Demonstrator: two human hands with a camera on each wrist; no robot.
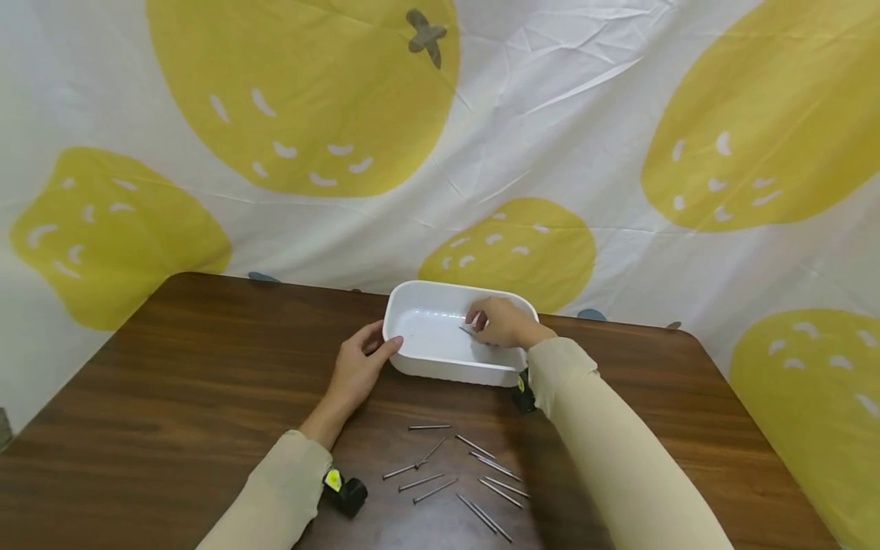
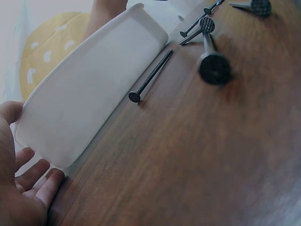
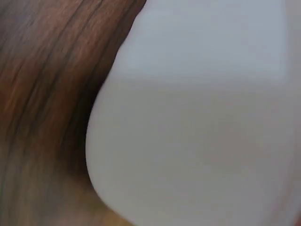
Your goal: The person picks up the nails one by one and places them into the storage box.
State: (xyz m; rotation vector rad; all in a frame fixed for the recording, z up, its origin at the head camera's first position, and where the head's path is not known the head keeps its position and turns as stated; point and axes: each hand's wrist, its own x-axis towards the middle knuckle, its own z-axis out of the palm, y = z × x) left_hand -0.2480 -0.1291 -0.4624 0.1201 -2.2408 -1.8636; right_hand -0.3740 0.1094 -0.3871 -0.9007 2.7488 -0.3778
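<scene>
A white rectangular plastic tub stands near the far side of the wooden table. My left hand holds its left end, thumb at the rim and the other fingers around the outer wall. Inside the tub, low over its floor, my right hand pinches a metal nail whose end pokes out past the fingertips. The right wrist view is filled by the tub's outer wall, so that hand does not show there.
Several loose nails lie on the wooden table between my forearms, a single nail closest to the tub. Behind the table hangs a white cloth with yellow fruit prints. Black wrist cameras sit at both cuffs.
</scene>
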